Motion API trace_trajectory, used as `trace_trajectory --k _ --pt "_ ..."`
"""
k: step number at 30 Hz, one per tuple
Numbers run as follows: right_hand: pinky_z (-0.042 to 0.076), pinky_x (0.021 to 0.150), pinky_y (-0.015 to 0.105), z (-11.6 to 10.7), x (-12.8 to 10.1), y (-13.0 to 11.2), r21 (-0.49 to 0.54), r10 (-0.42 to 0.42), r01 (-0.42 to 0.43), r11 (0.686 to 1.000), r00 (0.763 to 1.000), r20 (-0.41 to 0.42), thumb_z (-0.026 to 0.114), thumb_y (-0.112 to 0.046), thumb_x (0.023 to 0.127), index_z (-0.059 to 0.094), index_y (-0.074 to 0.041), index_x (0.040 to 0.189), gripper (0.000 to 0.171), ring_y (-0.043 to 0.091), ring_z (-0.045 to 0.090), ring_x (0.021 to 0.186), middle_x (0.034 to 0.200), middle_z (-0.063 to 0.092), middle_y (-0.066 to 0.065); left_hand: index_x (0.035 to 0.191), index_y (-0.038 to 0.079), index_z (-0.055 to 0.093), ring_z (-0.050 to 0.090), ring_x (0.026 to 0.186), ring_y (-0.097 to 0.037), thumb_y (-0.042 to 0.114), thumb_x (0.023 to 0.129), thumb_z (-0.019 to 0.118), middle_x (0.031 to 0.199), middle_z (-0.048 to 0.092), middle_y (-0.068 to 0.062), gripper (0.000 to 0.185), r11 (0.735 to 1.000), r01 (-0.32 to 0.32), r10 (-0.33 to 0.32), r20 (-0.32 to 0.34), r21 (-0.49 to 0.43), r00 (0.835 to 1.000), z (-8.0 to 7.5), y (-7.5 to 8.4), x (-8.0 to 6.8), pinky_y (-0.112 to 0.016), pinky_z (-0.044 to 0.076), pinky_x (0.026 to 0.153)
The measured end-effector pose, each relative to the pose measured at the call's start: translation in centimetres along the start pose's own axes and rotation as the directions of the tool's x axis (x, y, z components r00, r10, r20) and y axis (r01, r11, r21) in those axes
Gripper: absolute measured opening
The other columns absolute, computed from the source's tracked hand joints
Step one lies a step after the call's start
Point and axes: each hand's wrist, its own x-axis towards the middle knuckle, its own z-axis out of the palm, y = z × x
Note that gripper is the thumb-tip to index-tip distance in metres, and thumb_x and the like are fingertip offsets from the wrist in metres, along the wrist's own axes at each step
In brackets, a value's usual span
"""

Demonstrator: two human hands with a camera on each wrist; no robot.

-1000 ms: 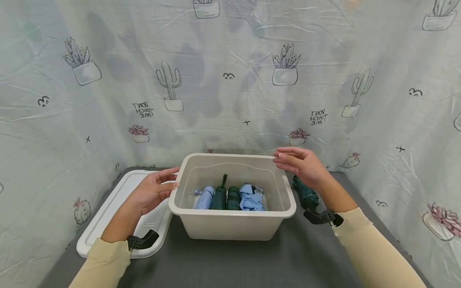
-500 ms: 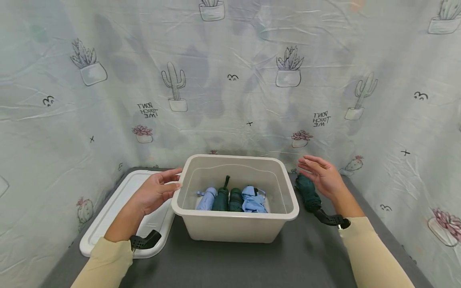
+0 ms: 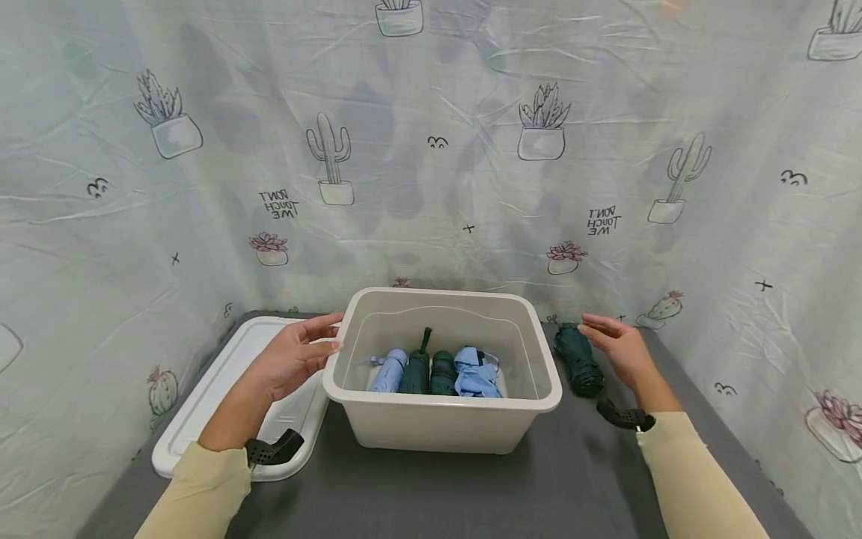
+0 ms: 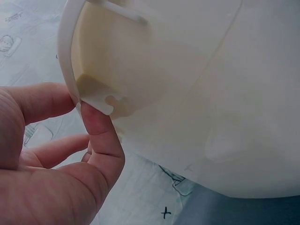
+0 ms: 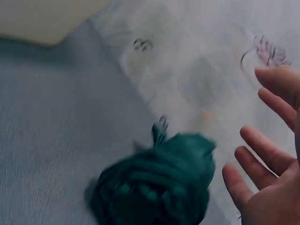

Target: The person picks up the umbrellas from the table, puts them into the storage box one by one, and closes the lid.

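Observation:
A beige plastic bin [image 3: 438, 423] stands in the middle of the head view. My left hand [image 3: 289, 363] pinches its left rim, thumb and forefinger [image 4: 101, 129] meeting on the rim in the left wrist view. Side by side within the bin lie a light blue folded umbrella [image 3: 388, 372], two dark green ones and a crumpled blue one [image 3: 477, 376]. Another dark green folded umbrella [image 3: 578, 363] rests on the table right of the bin. Just beside it is my right hand [image 3: 622, 352], fingers spread and loosely bent, with a gap to the umbrella in the right wrist view.
The white lid [image 3: 202, 404] lies flat on the grey table [image 3: 438, 494] left of the bin, under my left forearm. Behind and at both sides hangs a pale curtain [image 3: 431, 187] printed with potted cacti.
My right hand has left the bin's right rim and moved right and down to the green umbrella outside. The left hand keeps its hold on the left rim.

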Motion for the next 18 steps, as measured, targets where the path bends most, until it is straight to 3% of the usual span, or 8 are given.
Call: trace_trajectory --k 2,5,12,18 --pt "0.043 0.117 0.05 -0.1 0.1 0.7 -0.098 0.044 -0.042 0.994 0.999 0.018 0.066 -0.05 0.097 0.051 -0.009 0.152 0.07 0.025 0.05 0.138 0.152 0.051 0.009 0.157 -0.003 0.035 0.067 0.105 -0.014 0.002 0.098 0.066 0.121 0.057 -0.008 0.067 1.0 0.002 -0.002 -0.003 -0.005 1.0 0.1 0.0 -0.1 -0.025 0.06 0.089" --pt "0.036 0.119 0.06 -0.2 0.4 1.7 -0.147 0.089 -0.08 0.986 0.994 0.06 0.065 -0.052 0.097 0.046 -0.008 0.154 0.075 0.043 0.036 0.148 0.163 0.034 0.022 0.157 -0.003 0.035 0.067 0.105 -0.014 0.002 0.098 0.066 0.121 0.057 -0.007 0.067 1.0 0.001 -0.001 -0.004 -0.005 1.0 0.1 0.0 -0.1 -0.025 0.06 0.089" --pt "0.028 0.118 0.07 -0.3 1.2 3.2 -0.173 0.115 -0.083 0.981 0.977 0.179 0.069 -0.048 0.096 0.041 -0.008 0.157 0.078 0.05 0.024 0.152 0.167 0.025 0.025 0.157 -0.002 0.035 0.067 0.105 -0.014 0.003 0.098 0.066 0.122 0.057 -0.008 0.067 1.0 0.003 -0.003 -0.003 -0.003 1.0 0.1 0.0 0.0 -0.025 0.06 0.089" --pt "0.025 0.117 0.074 -0.5 2.0 3.6 -0.269 0.155 -0.088 0.959 0.959 0.238 0.072 -0.047 0.093 0.044 -0.012 0.156 0.078 0.054 0.017 0.152 0.168 0.018 0.027 0.157 -0.002 0.036 0.067 0.105 -0.014 0.003 0.098 0.065 0.123 0.056 -0.009 0.066 1.0 0.005 -0.005 -0.006 0.004 1.0 0.1 0.0 0.0 -0.025 0.06 0.089"
